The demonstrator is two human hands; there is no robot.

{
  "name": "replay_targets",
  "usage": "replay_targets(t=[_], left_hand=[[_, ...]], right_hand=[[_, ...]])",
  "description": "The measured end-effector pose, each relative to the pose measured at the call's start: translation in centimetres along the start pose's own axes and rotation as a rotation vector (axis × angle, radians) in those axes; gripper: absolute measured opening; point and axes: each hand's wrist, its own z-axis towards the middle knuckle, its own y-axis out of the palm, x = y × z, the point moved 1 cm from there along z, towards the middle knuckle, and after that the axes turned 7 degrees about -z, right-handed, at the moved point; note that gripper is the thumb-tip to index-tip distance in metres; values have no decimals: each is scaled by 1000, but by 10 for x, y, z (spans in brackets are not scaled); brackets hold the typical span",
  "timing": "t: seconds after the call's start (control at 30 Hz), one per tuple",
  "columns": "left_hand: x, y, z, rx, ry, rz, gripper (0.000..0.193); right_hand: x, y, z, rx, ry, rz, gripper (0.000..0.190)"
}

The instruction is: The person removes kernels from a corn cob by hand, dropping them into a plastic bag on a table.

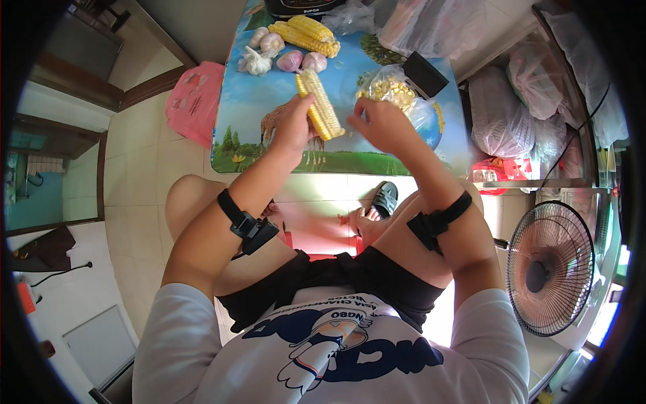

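Note:
My left hand [294, 123] grips an ear of corn [323, 108], tilted over the picture-printed table [242, 101]. Some rows on the ear are yellow kernels, while a broad strip looks pale and stripped. To its right, my right hand [376, 123] is bent with curled fingers, apart from the ear; whether kernels are inside it cannot be seen. Just beyond that hand sits a clear plastic bag [388, 83] with loose yellow kernels. Farther back lie other ears of corn [305, 34], beside white garlic bulbs [256, 61] and purplish bulbs [290, 60].
A black rectangular object [425, 74] stands by the kernel bag. At the far edge are a Supor appliance [303, 6] and plastic bags [434, 25]. A pink plastic seat [196, 103] adjoins the left side; a floor fan [549, 268] and a bag-filled shelf [535, 183] are right.

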Motion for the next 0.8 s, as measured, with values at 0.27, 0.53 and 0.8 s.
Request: replay_targets(t=[0.27, 0.53, 0.8], left_hand=[[13, -5, -7, 33, 3, 43, 36], [17, -2, -10, -52, -20, 92, 36], [25, 2, -17, -167, -30, 182, 38]], right_hand=[[-13, 12, -4, -320, -21, -469, 30], [53, -49, 22, 408, 106, -2, 22], [85, -42, 22, 91, 249, -37, 25]])
